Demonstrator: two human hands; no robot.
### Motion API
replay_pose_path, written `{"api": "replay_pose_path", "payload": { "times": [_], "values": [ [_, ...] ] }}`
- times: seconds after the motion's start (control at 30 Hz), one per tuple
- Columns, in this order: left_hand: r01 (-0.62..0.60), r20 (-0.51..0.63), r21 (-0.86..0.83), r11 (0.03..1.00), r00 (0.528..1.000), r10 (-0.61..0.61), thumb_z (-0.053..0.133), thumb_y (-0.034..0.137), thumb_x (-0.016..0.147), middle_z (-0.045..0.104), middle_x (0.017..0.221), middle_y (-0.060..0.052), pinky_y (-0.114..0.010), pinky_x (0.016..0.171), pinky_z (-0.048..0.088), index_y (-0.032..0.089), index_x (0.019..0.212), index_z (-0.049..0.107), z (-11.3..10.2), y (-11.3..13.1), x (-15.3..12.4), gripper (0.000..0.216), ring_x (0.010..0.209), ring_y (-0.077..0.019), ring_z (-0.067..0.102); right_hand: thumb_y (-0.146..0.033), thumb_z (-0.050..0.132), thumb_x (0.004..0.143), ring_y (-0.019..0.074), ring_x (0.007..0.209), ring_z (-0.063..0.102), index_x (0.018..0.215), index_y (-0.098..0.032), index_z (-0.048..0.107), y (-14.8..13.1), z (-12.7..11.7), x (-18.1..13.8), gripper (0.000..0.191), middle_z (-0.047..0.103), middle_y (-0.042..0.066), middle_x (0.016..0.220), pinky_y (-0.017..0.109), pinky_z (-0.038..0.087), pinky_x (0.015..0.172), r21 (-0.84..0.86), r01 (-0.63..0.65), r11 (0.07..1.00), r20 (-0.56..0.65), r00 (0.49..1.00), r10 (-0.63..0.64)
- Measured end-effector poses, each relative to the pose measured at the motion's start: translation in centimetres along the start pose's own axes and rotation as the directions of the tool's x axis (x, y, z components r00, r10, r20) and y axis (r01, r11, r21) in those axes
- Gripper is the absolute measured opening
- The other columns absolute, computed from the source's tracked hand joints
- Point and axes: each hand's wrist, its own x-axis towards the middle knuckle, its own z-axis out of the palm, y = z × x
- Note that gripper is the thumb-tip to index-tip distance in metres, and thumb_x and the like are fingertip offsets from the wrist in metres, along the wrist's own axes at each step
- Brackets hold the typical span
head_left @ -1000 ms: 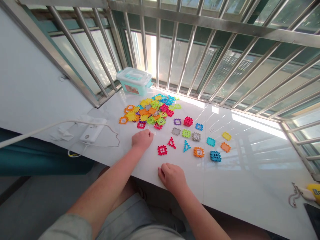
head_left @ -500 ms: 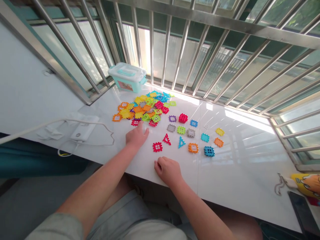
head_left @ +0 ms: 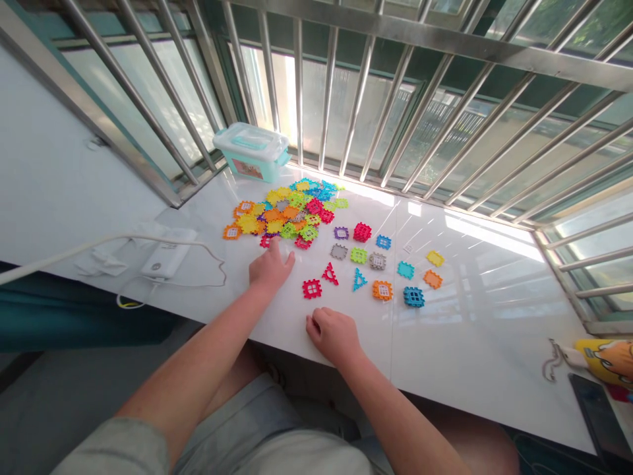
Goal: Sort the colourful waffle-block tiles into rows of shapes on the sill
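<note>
My left hand [head_left: 270, 269] reaches to the near edge of a heap of colourful plastic interlocking tiles [head_left: 274, 214]. Its thumb stands apart from the fingers, and the fingertips touch or hover over a red tile [head_left: 266, 242] partly hidden behind them. Closer to the front edge, my right hand [head_left: 333, 333] rests on the white surface with fingers curled in; nothing shows in it. Just beyond it lie a red window tile [head_left: 312, 288], a red triangle [head_left: 330, 274] and a blue triangle [head_left: 359, 280]. An orange stack [head_left: 382, 290] and a blue stack [head_left: 414, 297] are to the right.
A lidded teal box [head_left: 252, 153] stands behind the heap by metal window bars [head_left: 341, 99]. At left, a white power adapter [head_left: 165, 256] lies with its cable [head_left: 212, 245]. On the far right are a phone [head_left: 596, 412] and a yellow pouch [head_left: 606, 361].
My left fingertips have shifted slightly left over the red tile, covering more of its right side. My right hand stays almost still, and the other tiles keep their places.
</note>
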Motion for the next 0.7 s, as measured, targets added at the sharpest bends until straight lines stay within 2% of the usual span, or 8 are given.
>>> {"api": "replay_pose_path", "payload": {
  "times": [0.1,0.2,0.37,0.7],
  "values": [
    [-0.016,-0.019,0.009,1.0,1.0,0.016,0.039,0.054,0.099,0.074,0.119,-0.017,-0.041,0.082,0.051,0.021,0.157,0.035,0.33,-0.13,0.2,0.067,0.101,-0.0349,0.072,-0.038,0.048,0.105,0.0113,0.066,0.054,0.08,-0.022,0.056,0.0,0.02,-0.01,0.031,0.065,-0.001,0.078,0.032,0.017,0.059,-0.001,0.002,1.0,-0.008,1.0,-0.002],
    [-0.044,-0.031,0.012,0.999,0.999,0.044,0.04,0.05,0.099,0.073,0.121,-0.014,-0.041,0.081,0.051,0.024,0.146,0.049,0.72,-0.26,0.4,0.054,0.101,-0.0338,0.071,-0.038,0.048,0.105,0.0112,0.066,0.054,0.08,-0.022,0.057,0.0,0.03,-0.03,0.031,0.065,-0.001,0.077,0.032,0.017,0.06,-0.003,0.002,1.0,-0.012,1.0,-0.002],
    [-0.036,-0.023,0.005,0.999,0.999,0.036,0.041,0.051,0.099,0.075,0.109,-0.012,-0.039,0.077,0.049,0.024,0.129,0.057,0.97,-0.35,0.45,0.043,0.094,-0.0316,0.072,-0.038,0.048,0.105,0.0111,0.067,0.054,0.08,-0.021,0.057,0.0,0.03,-0.07,0.031,0.066,-0.001,0.078,0.033,0.016,0.06,-0.002,-0.004,1.0,-0.003,1.0,0.004],
    [-0.061,0.019,0.039,0.997,0.998,0.06,0.035,0.049,0.101,0.073,0.107,-0.013,-0.038,0.075,0.048,0.022,0.103,0.07,0.86,-0.45,0.52,0.044,0.093,-0.0306,0.069,-0.038,0.049,0.104,0.0109,0.066,0.053,0.079,-0.022,0.055,-0.03,-0.02,-0.02,0.031,0.064,-0.002,0.077,0.033,0.017,0.06,0.014,-0.011,1.0,-0.007,1.0,0.011]
  ]
}}
